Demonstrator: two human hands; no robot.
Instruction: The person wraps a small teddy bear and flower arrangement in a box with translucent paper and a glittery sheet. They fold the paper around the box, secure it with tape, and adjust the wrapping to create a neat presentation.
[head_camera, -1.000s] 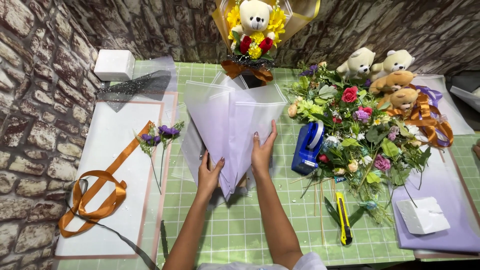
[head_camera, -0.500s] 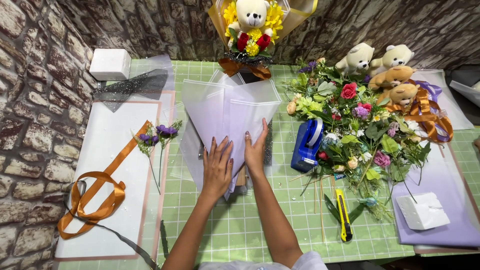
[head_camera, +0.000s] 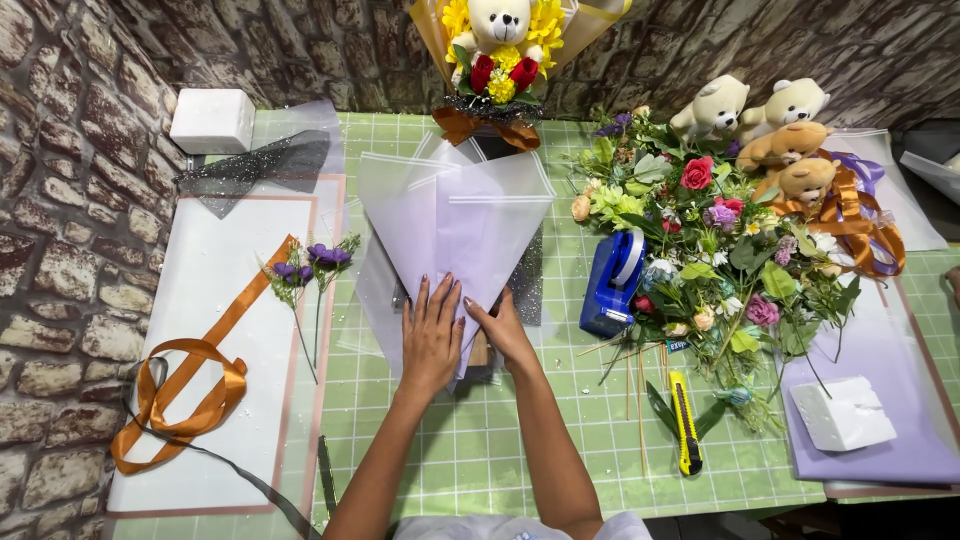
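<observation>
Head view: the lilac wrapping paper (head_camera: 450, 225) lies in the middle of the green cutting-mat table (head_camera: 560, 440), folded into a cone shape with its narrow end toward the person. The left hand (head_camera: 432, 338) lies flat on that narrow end, fingers spread, its grip open and just pressing. The right hand (head_camera: 503, 330) touches the paper's lower right edge, fingers curled onto the fold; not pinching as far as I can see.

Right of the paper: blue tape dispenser (head_camera: 610, 283), then loose flowers (head_camera: 715, 250). Left of it: orange ribbon (head_camera: 185, 385).

Paper looks light, thin and crease-prone, probably slippery; best held at the folded narrow end.
</observation>
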